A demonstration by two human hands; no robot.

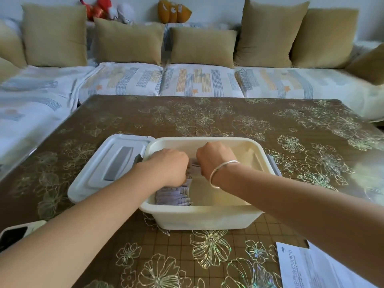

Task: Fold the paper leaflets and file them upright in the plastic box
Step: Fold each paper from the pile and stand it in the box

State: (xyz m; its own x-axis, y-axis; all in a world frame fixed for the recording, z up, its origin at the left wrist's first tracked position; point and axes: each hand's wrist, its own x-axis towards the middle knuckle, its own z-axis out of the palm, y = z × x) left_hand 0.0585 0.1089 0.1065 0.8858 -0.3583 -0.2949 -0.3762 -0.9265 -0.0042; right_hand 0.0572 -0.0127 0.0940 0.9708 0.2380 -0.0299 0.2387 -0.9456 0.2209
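Both hands reach down inside the plastic box [199, 217], which sits on the table [228, 121] with its lid off. The left hand [170, 166] is in the left half of the box, knuckles up and fingers bent downward onto the folded leaflets [174, 195]. These stand on edge in a packed row that starts under this hand and runs back toward the person along the left wall. The fingertips are buried behind the back of the hand, so I cannot tell whether they are gripping the paper or only pressing on it. The right hand [215, 157] is just beside the left one, a little farther from the person, also turned knuckles up with its fingers curled down. A strip of printed paper shows in the narrow gap between the two hands and meets both, but whether the right hand's fingers are clamped on it is hidden. A bracelet [220, 173] circles the right wrist. To the right of the right hand the box floor is bare. The lid [108, 165] lies flat to the left of the left hand, touching the box's left rim. Beneath the right forearm, at the near right table edge, lies a flat printed sheet [311, 267]. A phone [12, 235] lies under the left forearm at the near left edge.
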